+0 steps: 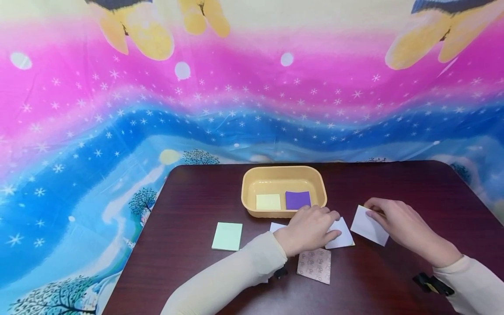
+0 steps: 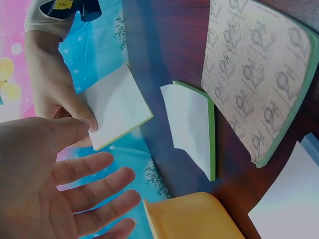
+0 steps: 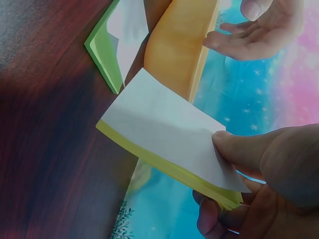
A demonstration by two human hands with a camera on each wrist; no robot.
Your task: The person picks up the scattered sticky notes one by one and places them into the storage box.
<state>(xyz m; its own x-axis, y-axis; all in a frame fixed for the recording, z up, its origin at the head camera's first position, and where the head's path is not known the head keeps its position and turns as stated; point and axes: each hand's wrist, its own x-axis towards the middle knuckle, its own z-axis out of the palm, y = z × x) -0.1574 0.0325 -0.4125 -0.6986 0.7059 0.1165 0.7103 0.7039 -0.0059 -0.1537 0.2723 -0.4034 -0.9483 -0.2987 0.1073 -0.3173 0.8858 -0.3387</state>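
My right hand [image 1: 405,225] pinches a sticky note pad [image 3: 159,124] between thumb and fingers; its upper face is white and its edges are yellow. My left hand [image 2: 65,174] holds nothing, and its fingers are spread apart in the left wrist view. From the head view it hovers over the table, in front of the tan bin [image 1: 245,192]. Near its fingers lies a white-faced pad with green edges [image 2: 192,127]. A pad with a printed backing [image 1: 315,266] lies just below this hand. Another white-faced pad [image 1: 277,226], blue-edged in the left wrist view, is partly hidden behind the left hand.
Inside the bin are a pale yellow pad [image 1: 268,202] and a purple pad [image 1: 298,200]. A light green pad [image 1: 227,236] lies on the dark table [image 1: 189,210] to the left. Behind the table hangs a printed cloth [image 1: 252,96].
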